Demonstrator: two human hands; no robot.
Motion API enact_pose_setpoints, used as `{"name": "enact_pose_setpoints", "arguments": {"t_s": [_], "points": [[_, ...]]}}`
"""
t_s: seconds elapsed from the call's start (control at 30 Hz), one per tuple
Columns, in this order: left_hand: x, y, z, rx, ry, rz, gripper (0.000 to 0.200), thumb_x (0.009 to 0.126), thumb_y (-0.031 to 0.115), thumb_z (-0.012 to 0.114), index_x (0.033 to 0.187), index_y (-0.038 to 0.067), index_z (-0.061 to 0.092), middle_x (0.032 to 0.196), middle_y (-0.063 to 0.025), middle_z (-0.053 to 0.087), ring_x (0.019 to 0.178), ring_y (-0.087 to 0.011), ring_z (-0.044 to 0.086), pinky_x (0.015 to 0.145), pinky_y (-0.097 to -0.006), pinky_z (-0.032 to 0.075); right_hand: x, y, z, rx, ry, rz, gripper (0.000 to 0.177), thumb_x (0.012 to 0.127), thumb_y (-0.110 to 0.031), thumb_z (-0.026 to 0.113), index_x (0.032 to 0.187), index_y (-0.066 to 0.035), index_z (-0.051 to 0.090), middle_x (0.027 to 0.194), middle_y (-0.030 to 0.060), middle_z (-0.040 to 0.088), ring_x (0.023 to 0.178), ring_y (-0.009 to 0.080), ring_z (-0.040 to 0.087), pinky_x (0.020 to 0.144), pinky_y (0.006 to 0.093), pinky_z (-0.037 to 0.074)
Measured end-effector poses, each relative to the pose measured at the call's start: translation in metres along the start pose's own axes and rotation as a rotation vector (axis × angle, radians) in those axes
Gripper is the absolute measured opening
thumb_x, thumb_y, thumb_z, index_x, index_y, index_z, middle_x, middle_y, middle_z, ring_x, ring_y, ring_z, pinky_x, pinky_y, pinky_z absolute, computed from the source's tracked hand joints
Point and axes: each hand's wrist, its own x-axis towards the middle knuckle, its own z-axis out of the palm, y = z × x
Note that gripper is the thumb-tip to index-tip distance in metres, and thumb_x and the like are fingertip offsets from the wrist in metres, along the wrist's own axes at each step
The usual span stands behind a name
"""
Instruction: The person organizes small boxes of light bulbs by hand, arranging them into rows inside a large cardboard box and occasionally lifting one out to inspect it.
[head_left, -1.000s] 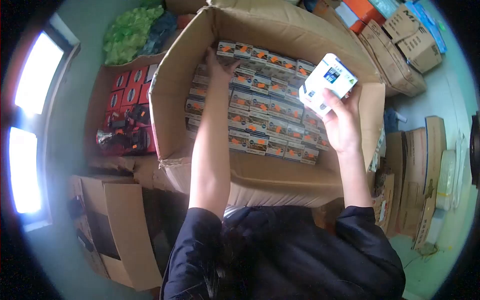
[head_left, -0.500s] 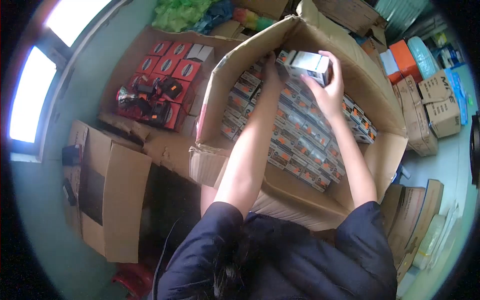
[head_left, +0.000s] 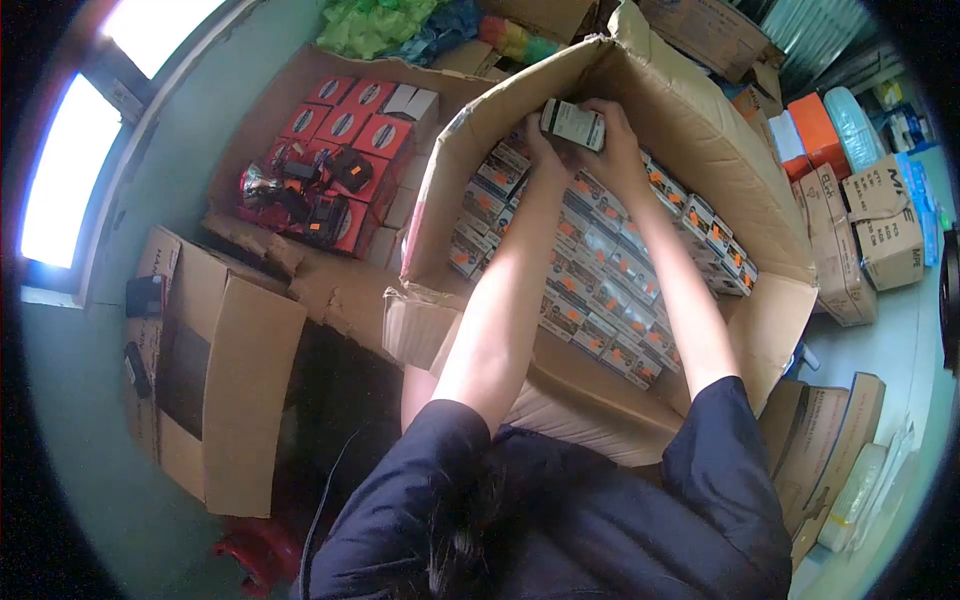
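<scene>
A small white-and-dark carton [head_left: 574, 125] is held near the far corner of a large open cardboard box [head_left: 690, 95]. My right hand [head_left: 617, 150] is closed round its right side. At its left edge, my left hand [head_left: 544, 150] grips it too, with some fingers hidden behind. Below both hands, rows of similar small cartons [head_left: 600, 265] with orange stickers fill the big box. A higher stack of these cartons [head_left: 706, 228] stands along the right wall. My forearms cover part of the rows.
At left, another open box holds red cartons [head_left: 345, 123] with black devices and a headlamp-like item [head_left: 262, 185] on top. An opened brown box [head_left: 250, 390] stands nearer me. Taped cartons [head_left: 885, 225] are stacked at right. Green plastic bags [head_left: 375, 28] lie at the back.
My right hand has brought the small carton left and slightly down, toward the far corner. My left hand now meets it at its left edge. The view has shifted slightly.
</scene>
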Motion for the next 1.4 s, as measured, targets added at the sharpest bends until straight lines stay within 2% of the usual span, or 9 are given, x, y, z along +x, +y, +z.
{"name": "enact_pose_setpoints", "arguments": {"t_s": [0.13,0.33,0.43,0.63,0.8,0.93,1.03,1.13,1.4], "points": [[0.020,-0.001,-0.011,-0.062,-0.105,0.028,0.057,0.086,0.055,0.028,0.110,0.009,0.054,0.102,-0.0120,0.059,0.094,-0.0296,0.058,0.083,-0.0453,0.047,0.000,-0.003,0.001,-0.034,-0.058,0.012,0.055,0.065,-0.002,0.067,0.115,-0.008,0.045,0.114,0.0169,0.051,0.106,0.0397,0.051,0.091,0.0439,0.042],[0.008,0.000,-0.004,-0.005,0.008,0.117,0.056,0.086,0.051,0.028,0.114,0.008,0.051,0.106,-0.0132,0.057,0.097,-0.0306,0.057,0.084,-0.0466,0.046,-0.005,-0.008,0.008,-0.140,-0.080,0.025,0.054,0.066,-0.005,0.069,0.114,-0.007,0.045,0.113,0.0160,0.051,0.106,0.0392,0.051,0.086,0.0444,0.045],[0.005,0.001,-0.003,-0.061,-0.065,0.129,0.055,0.087,0.052,0.029,0.115,0.009,0.050,0.108,-0.0136,0.056,0.099,-0.0304,0.056,0.085,-0.0472,0.045,-0.004,-0.010,0.008,-0.202,-0.128,0.024,0.057,0.067,-0.003,0.067,0.118,-0.009,0.042,0.115,0.0159,0.048,0.103,0.0419,0.051,0.084,0.0471,0.046],[0.000,0.004,0.001,-0.022,-0.088,0.164,0.034,0.090,0.039,0.042,0.107,0.011,0.052,0.101,-0.0071,0.057,0.092,-0.0248,0.059,0.079,-0.0411,0.049,-0.002,-0.013,0.008,-0.258,-0.142,0.056,0.057,0.067,-0.012,0.070,0.117,-0.010,0.043,0.115,0.0159,0.049,0.106,0.0392,0.051,0.086,0.0453,0.046],[0.008,0.002,-0.013,0.094,-0.148,0.161,0.039,0.093,0.037,0.042,0.118,0.008,0.047,0.112,-0.0098,0.054,0.100,-0.0252,0.056,0.083,-0.0399,0.048,-0.001,0.007,-0.002,0.009,-0.187,0.110,0.064,0.069,-0.016,0.072,0.124,-0.012,0.039,0.120,0.0171,0.049,0.111,0.0383,0.050,0.090,0.0442,0.044],[0.019,-0.001,-0.028,0.201,-0.207,0.216,0.042,0.096,0.035,0.041,0.128,0.007,0.039,0.119,-0.0108,0.050,0.107,-0.0248,0.052,0.089,-0.0394,0.044,0.003,0.023,0.001,0.014,-0.172,-0.022,0.066,0.070,-0.022,0.072,0.127,-0.013,0.038,0.119,0.0184,0.052,0.110,0.0395,0.051,0.092,0.0437,0.044],[0.032,0.002,-0.041,0.401,-0.127,0.229,0.046,0.096,0.035,0.040,0.132,0.007,0.034,0.119,-0.0104,0.050,0.108,-0.0238,0.052,0.089,-0.0388,0.043,0.009,0.026,-0.002,-0.080,-0.220,-0.091,0.066,0.070,-0.023,0.072,0.125,-0.011,0.039,0.115,0.0195,0.053,0.107,0.0403,0.052,0.089,0.0444,0.045],[0.040,-0.005,-0.046,0.360,-0.120,0.296,0.046,0.096,0.035,0.040,0.132,0.006,0.036,0.120,-0.0109,0.050,0.108,-0.0230,0.052,0.085,-0.0382,0.045,0.015,0.021,-0.011,-0.172,-0.330,-0.057,0.065,0.068,-0.025,0.074,0.122,-0.006,0.041,0.112,0.0214,0.052,0.104,0.0403,0.053,0.085,0.0442,0.046],[0.060,0.009,-0.046,0.114,-0.146,0.233,0.038,0.094,0.029,0.040,0.121,0.004,0.048,0.113,-0.0109,0.055,0.101,-0.0249,0.056,0.083,-0.0383,0.048,0.027,-0.016,0.005,-0.367,-0.381,0.015,0.060,0.068,-0.019,0.069,0.117,-0.004,0.040,0.110,0.0255,0.051,0.099,0.0429,0.055,0.080,0.0483,0.048]]}}
